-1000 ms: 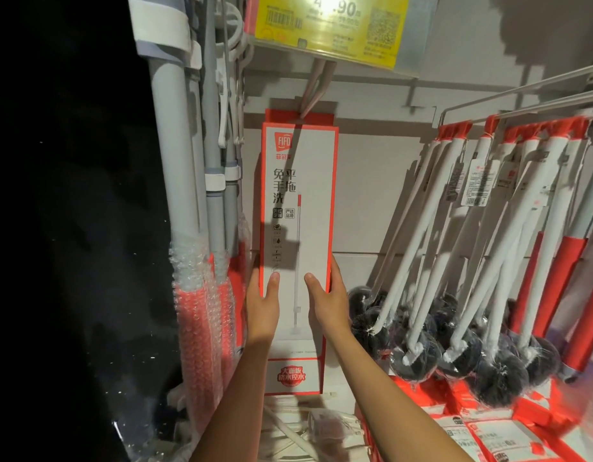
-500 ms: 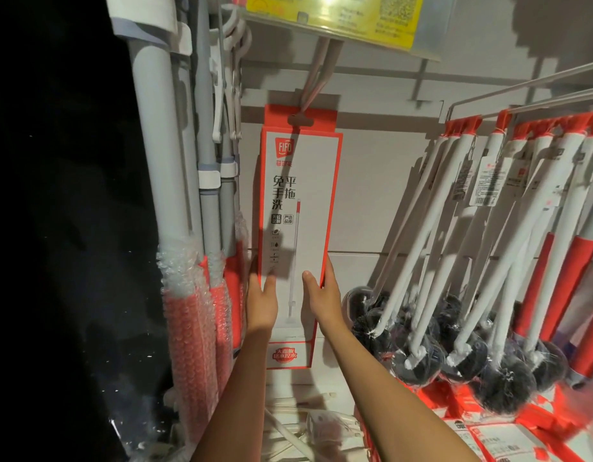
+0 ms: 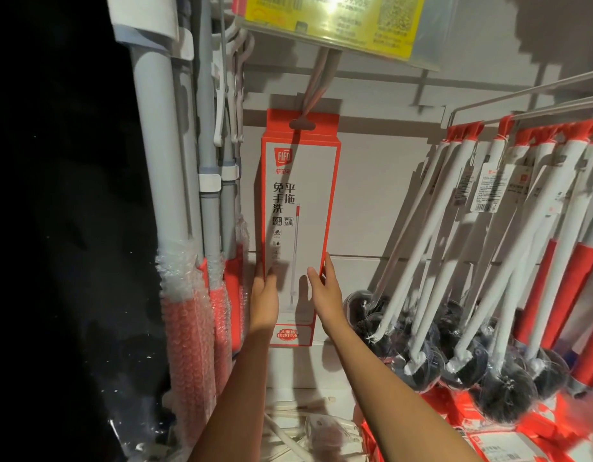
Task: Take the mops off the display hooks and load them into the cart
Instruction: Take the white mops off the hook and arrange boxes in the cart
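Mop box: a tall, narrow red-and-white mop box (image 3: 300,228) hung at the centre of the view, its top tab on the display hook (image 3: 317,85) at 12 o'clock from the box.
Left hand: the left hand (image 3: 264,300) held the box's left edge low down, at 7 o'clock from the box's middle; its thumb lay on the front face and the fingers were hidden behind the edge.
Right hand: the right hand (image 3: 325,291) held the right edge at 5 o'clock, thumb on the front face and fingers straight along the side.
Handling: probably light and stiff cardboard, with smooth printed faces that could slip; long enough to swing from the tab.
Hold: gripping both long edges looked sound; lifting the tab clear of the hook would need an upward, outward pull.
Grey poles: bubble-wrapped grey mop poles (image 3: 175,228) hung at 9 o'clock, just beside the box.
Brushes: white-and-red handled brushes (image 3: 488,261) hung at 3 o'clock, near the right forearm.
Price tag: a yellow price tag (image 3: 335,21) sat at 12 o'clock.
Cart: not in view.
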A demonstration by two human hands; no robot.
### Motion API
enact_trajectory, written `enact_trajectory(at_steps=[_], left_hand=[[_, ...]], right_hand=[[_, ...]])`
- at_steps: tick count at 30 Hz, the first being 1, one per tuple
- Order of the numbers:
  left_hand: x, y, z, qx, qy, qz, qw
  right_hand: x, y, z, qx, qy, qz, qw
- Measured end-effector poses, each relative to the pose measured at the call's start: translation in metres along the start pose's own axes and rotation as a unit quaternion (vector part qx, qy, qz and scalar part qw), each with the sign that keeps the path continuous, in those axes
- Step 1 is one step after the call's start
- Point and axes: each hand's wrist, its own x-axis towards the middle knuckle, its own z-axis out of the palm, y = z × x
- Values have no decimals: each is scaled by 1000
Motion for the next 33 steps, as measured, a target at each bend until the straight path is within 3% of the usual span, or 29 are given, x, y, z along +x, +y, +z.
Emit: enact_trajectory(at_steps=[9, 14, 18, 20, 24, 27, 33], left_hand=[[-46, 11, -5, 54, -22, 24, 998], [-99, 29, -15, 99, -53, 141, 984], [-146, 43, -27, 199, -41, 139, 969], [-175, 47, -33, 265, -41, 221, 938], [-231, 44, -46, 440, -11, 322, 839], [-270, 53, -49, 530, 46, 270, 803], [-332, 60, -79, 602, 89, 173, 775]], right_hand=[[-50, -23, -17, -2, -2, -50, 999], [-100, -47, -41, -136, 3, -137, 981], [-141, -60, -68, -211, -11, -145, 967], [-162, -59, -80, -234, -10, -179, 956], [-207, -49, -98, -216, 25, -260, 941], [-234, -52, -107, -230, 21, -265, 936], [-288, -56, -99, -212, -62, -237, 946]])
